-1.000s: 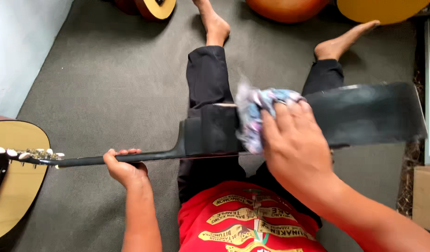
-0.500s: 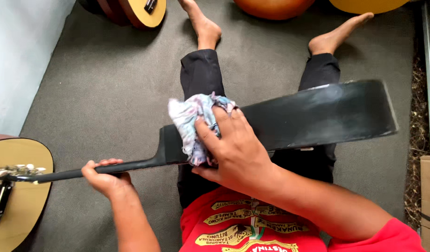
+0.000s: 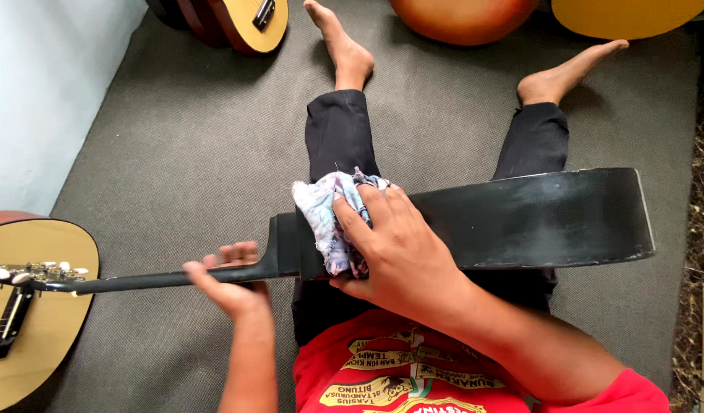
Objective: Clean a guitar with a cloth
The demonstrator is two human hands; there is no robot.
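Note:
A black guitar [image 3: 535,218] lies edge-up across my lap, its dusty side facing me and its neck running out to the left. My right hand [image 3: 394,245] presses a crumpled pale patterned cloth [image 3: 329,218] against the guitar's side near where the neck joins the body. My left hand [image 3: 230,279] grips the thin black neck from below. The headstock with its tuning pegs [image 3: 35,274] sticks out at the far left.
I sit on grey carpet [image 3: 176,153] with legs stretched out and feet bare. A light wooden guitar [image 3: 27,313] lies at the left under the headstock. More guitars [image 3: 237,19] rest along the top edge. A pale wall [image 3: 38,84] runs along the left.
My right hand with the cloth has slid left along the guitar's side, from mid-body to the neck joint. The left hand has kept its grip on the neck.

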